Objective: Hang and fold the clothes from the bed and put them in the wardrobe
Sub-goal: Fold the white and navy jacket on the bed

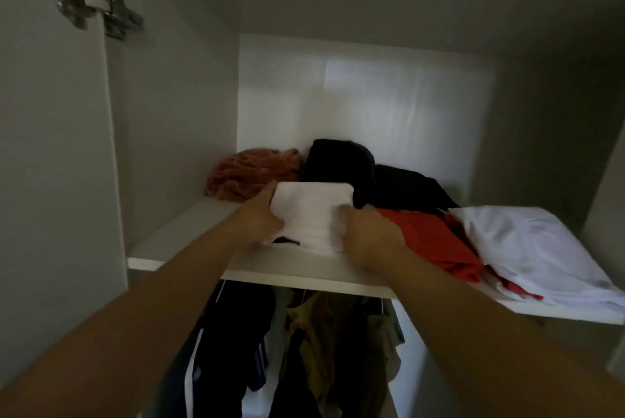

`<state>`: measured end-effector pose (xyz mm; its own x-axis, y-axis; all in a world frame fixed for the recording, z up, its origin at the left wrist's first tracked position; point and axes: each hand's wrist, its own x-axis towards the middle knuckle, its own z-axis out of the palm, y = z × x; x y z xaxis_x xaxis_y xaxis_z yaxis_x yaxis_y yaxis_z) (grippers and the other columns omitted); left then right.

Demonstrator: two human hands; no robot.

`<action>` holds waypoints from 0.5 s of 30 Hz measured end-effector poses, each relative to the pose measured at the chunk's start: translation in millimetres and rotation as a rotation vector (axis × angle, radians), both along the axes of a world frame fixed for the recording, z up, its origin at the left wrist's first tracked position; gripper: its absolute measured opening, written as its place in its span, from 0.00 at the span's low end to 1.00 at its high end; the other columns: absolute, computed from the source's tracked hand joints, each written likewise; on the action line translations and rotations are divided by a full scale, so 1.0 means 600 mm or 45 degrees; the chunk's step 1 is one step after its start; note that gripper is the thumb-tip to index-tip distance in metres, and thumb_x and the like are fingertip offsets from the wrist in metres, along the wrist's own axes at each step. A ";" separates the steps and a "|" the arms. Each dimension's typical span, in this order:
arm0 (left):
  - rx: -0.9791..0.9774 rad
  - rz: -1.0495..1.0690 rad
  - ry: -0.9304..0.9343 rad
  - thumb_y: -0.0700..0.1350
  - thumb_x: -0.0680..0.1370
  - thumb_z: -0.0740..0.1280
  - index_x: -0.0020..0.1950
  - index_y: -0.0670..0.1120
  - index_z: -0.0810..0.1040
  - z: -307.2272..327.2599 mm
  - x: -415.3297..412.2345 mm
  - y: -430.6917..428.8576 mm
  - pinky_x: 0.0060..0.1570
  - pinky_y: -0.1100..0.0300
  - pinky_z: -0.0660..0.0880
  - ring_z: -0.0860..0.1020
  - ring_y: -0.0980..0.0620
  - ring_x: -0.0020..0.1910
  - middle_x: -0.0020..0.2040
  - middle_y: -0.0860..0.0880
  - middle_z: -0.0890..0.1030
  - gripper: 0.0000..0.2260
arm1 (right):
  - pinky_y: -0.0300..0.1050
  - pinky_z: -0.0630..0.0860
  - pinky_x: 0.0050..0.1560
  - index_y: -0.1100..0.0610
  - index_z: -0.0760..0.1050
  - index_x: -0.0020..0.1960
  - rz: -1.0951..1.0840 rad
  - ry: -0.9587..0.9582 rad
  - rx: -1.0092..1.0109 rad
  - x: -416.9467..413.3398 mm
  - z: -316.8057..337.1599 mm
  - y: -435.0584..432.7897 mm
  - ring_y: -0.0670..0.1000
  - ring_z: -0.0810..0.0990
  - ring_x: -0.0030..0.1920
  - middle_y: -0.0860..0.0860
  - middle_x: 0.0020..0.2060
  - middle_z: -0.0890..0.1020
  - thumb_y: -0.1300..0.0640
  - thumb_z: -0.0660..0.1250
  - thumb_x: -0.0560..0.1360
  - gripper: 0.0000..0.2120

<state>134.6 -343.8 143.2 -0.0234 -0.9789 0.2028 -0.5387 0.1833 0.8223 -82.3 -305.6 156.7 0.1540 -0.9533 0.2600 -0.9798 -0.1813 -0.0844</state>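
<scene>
Here, left hand (260, 211) and right hand (368, 235) grip a folded white garment (311, 211) by its sides, fingers curled round it, near the front edge of the wardrobe shelf (304, 270). Released this close to the edge, it may slide off; a careless push may rumple the red garment (433, 242) alongside.

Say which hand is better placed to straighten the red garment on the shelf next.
Probably right. The right hand holds the folded white garment at its right edge, next to the red garment; the left hand holds the opposite edge, with the white garment between it and the red one.
</scene>
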 end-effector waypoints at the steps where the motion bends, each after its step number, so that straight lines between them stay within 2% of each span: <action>1: -0.022 -0.018 -0.080 0.37 0.78 0.69 0.82 0.51 0.56 -0.014 -0.002 -0.013 0.61 0.67 0.65 0.70 0.45 0.71 0.77 0.44 0.66 0.36 | 0.52 0.78 0.55 0.51 0.64 0.76 0.004 0.108 -0.024 0.003 -0.014 -0.006 0.59 0.77 0.60 0.57 0.67 0.72 0.56 0.58 0.82 0.22; 3: -0.030 -0.018 -0.056 0.38 0.80 0.66 0.79 0.53 0.64 -0.029 -0.008 -0.035 0.55 0.73 0.65 0.72 0.49 0.67 0.78 0.45 0.65 0.29 | 0.49 0.76 0.47 0.54 0.71 0.70 -0.014 0.154 -0.105 0.010 -0.024 -0.010 0.57 0.80 0.55 0.56 0.60 0.77 0.59 0.57 0.82 0.17; 4: -0.005 -0.013 0.014 0.37 0.79 0.66 0.77 0.53 0.68 -0.030 -0.012 -0.040 0.49 0.76 0.68 0.75 0.52 0.60 0.76 0.45 0.67 0.27 | 0.48 0.74 0.45 0.55 0.72 0.68 -0.032 0.156 -0.110 0.013 -0.024 -0.011 0.57 0.80 0.55 0.57 0.59 0.77 0.60 0.58 0.81 0.16; 6: 0.046 -0.013 0.127 0.37 0.78 0.66 0.74 0.54 0.72 -0.032 -0.019 -0.046 0.35 0.78 0.69 0.74 0.59 0.47 0.73 0.45 0.71 0.25 | 0.47 0.71 0.44 0.57 0.73 0.66 -0.074 0.187 -0.093 0.012 -0.020 -0.010 0.57 0.80 0.56 0.57 0.60 0.77 0.61 0.58 0.81 0.15; 7: 0.059 -0.023 0.141 0.38 0.78 0.66 0.74 0.55 0.73 -0.034 -0.024 -0.049 0.33 0.77 0.69 0.74 0.59 0.46 0.72 0.45 0.72 0.25 | 0.47 0.70 0.44 0.57 0.73 0.65 -0.097 0.194 -0.089 0.010 -0.017 -0.008 0.57 0.80 0.56 0.56 0.60 0.77 0.61 0.59 0.81 0.14; 11: 0.046 -0.093 0.084 0.40 0.78 0.66 0.74 0.57 0.71 -0.036 -0.047 -0.047 0.36 0.75 0.67 0.73 0.56 0.52 0.71 0.48 0.71 0.25 | 0.46 0.67 0.44 0.56 0.74 0.59 -0.168 0.272 -0.124 -0.006 -0.005 0.006 0.56 0.80 0.53 0.53 0.55 0.79 0.59 0.59 0.80 0.10; 14: 0.056 -0.107 0.094 0.42 0.77 0.66 0.72 0.59 0.73 -0.038 -0.061 -0.042 0.31 0.76 0.68 0.74 0.61 0.46 0.62 0.51 0.71 0.24 | 0.47 0.66 0.45 0.55 0.75 0.54 -0.209 0.256 -0.153 -0.016 0.000 0.012 0.56 0.80 0.51 0.53 0.52 0.80 0.58 0.61 0.78 0.07; 15: 0.051 -0.110 0.096 0.43 0.77 0.66 0.72 0.59 0.73 -0.039 -0.065 -0.041 0.30 0.76 0.68 0.76 0.60 0.47 0.61 0.52 0.72 0.24 | 0.47 0.66 0.45 0.54 0.75 0.53 -0.215 0.245 -0.154 -0.018 0.001 0.012 0.57 0.80 0.51 0.54 0.51 0.80 0.57 0.61 0.77 0.06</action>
<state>95.5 -368.2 119.8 -0.0939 -0.9813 0.1680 -0.4587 0.1924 0.8675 -93.2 -298.5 157.3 0.0528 -0.9335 0.3546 -0.9929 -0.0112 0.1184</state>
